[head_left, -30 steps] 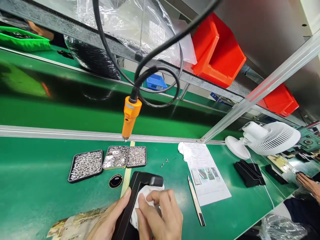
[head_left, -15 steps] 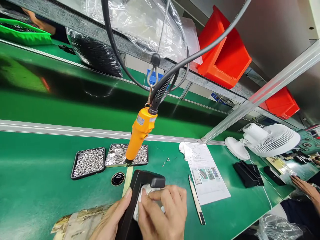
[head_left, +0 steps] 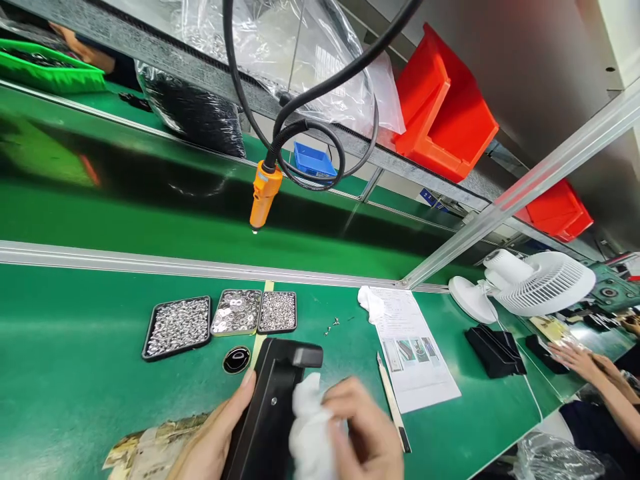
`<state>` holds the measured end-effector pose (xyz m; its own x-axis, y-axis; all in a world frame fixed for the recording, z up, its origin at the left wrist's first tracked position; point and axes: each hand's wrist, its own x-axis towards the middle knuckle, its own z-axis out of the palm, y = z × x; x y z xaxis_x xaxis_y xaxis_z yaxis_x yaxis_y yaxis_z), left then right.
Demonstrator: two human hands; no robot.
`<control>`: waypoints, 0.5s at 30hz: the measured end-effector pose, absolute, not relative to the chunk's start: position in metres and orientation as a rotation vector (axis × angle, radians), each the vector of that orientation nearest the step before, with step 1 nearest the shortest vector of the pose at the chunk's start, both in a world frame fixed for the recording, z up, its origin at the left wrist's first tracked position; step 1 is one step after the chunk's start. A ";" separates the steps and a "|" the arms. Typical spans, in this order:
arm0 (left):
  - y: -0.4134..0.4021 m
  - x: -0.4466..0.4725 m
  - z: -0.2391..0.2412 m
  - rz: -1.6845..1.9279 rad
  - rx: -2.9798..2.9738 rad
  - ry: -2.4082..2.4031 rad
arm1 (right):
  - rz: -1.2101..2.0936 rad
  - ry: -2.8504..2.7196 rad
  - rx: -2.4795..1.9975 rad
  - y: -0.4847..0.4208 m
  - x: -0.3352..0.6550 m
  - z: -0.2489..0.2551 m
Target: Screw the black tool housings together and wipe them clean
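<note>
On the green bench, left hand gripping black housing, right hand clutching white cloth

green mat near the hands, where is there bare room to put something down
Bare mat lies left of the tray of screws, out to the picture's edge, and between the paper sheet and the black holder. It is crowded around the black part, held by the left hand, with the right hand pressing the white cloth.

Factory assembly line, electronics workbench.
Marked by a green conveyor belt, hanging orange electric screwdriver, trays of screws, red parts bins, a printed work instruction sheet, and a co-worker's hands alongside.
</note>
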<state>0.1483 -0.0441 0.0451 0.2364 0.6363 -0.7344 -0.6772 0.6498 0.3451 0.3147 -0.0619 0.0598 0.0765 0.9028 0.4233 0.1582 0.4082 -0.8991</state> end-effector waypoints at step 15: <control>-0.054 0.153 0.030 0.986 -0.058 0.996 | -0.290 -1.800 -1.105 -0.056 0.276 0.048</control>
